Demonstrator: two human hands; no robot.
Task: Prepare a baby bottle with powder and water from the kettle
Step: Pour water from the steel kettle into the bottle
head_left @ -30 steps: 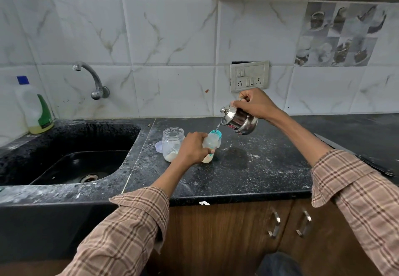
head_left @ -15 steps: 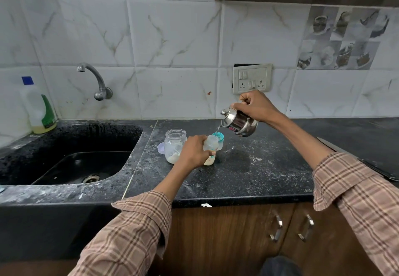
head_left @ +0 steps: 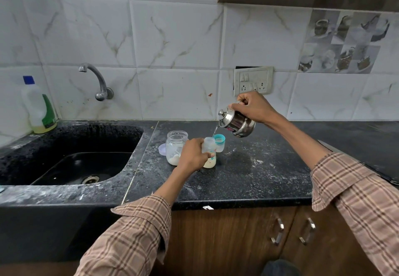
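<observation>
My left hand [head_left: 192, 154] grips the clear baby bottle [head_left: 209, 146], which stands upright on the black counter [head_left: 248, 178] with pale liquid at its bottom. My right hand [head_left: 252, 106] holds a small steel kettle [head_left: 236, 123] by its handle, tilted left above the bottle. A thin stream of water runs from the spout into the bottle's open mouth. A teal bottle cap part [head_left: 219, 141] stands just right of the bottle. To the left stands an open glass jar [head_left: 176, 146] with white powder at its bottom.
A pale purple lid [head_left: 162, 148] lies left of the jar. The black sink [head_left: 75, 163] and tap [head_left: 95, 81] are at the left, with a detergent bottle [head_left: 40, 107] at the wall. A socket plate [head_left: 253, 80] is behind the kettle. Powder dust covers the counter.
The kettle stays tilted and keeps pouring into the bottle. Both hands hold nearly the same positions; only my head view has shifted slightly.
</observation>
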